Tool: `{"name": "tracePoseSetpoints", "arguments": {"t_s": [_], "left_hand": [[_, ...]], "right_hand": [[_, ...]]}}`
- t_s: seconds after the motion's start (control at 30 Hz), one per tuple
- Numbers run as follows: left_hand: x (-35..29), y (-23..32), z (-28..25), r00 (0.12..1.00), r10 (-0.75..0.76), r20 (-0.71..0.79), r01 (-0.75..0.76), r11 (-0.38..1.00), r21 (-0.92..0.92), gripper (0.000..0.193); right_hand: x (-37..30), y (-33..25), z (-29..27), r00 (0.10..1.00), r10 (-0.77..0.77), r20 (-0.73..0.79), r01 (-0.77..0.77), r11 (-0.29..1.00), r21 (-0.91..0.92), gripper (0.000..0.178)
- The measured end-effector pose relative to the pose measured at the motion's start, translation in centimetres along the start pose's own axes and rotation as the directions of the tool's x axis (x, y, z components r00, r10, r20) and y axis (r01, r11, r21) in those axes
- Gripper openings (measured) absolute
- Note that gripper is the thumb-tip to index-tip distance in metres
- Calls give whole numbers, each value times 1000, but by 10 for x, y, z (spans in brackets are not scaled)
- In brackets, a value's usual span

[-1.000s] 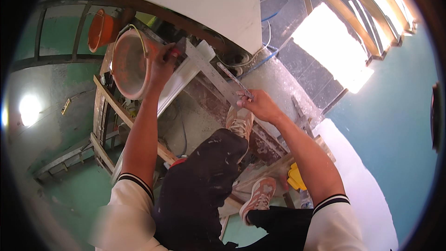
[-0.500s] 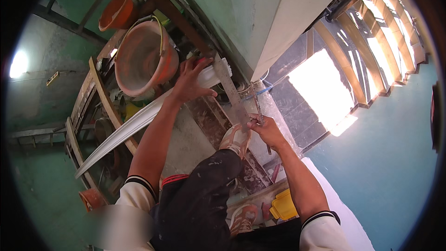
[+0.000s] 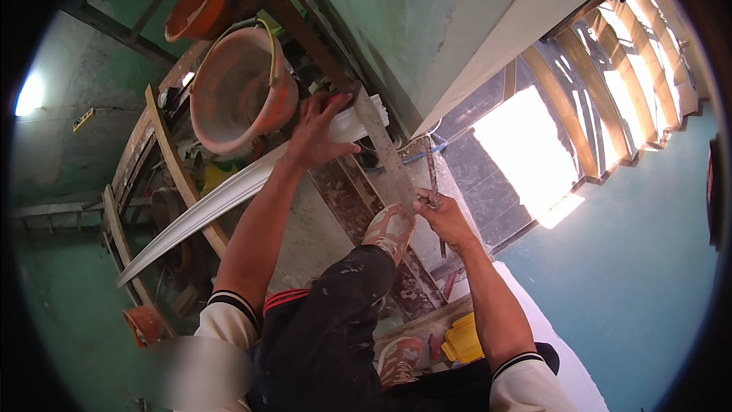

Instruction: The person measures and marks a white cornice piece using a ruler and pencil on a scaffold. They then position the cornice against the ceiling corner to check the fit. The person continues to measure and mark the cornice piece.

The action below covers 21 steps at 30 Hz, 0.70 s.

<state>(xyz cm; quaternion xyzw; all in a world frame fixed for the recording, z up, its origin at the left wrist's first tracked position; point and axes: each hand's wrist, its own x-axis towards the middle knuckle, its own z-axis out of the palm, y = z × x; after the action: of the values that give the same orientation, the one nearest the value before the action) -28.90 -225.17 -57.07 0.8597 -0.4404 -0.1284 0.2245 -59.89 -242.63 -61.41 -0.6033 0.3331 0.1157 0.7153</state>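
Left grip: was spread wider than before over moulding
Right grip: was closed on rod
Metal bar: was positioned between both

The moulding looks smooth, the flat bar dull, scuffed metal.

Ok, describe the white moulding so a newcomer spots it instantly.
Find the largest orange bucket, upper left. Below it, a long white moulding slants up from lower left to under the left hand. Its grooved white face sets it apart from the wooden slats.
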Motion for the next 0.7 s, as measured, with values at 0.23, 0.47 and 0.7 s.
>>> {"name": "tracePoseSetpoints", "arguments": {"t_s": [0.23, 0.47, 0.7], "left_hand": [[0, 2, -2, 999, 3, 48, -4, 1000, 28, 99], [-1, 2, 1, 999, 23, 49, -28, 995, 100, 82], [-3, 0, 4, 999, 30, 30, -33, 993, 114, 80]], "right_hand": [[1, 1, 3, 999, -37, 18, 37, 999, -1, 45], [5, 7, 0, 1000, -22, 2, 22, 1000, 21, 45], [6, 11, 4, 999, -29, -15, 30, 996, 79, 42]]}}
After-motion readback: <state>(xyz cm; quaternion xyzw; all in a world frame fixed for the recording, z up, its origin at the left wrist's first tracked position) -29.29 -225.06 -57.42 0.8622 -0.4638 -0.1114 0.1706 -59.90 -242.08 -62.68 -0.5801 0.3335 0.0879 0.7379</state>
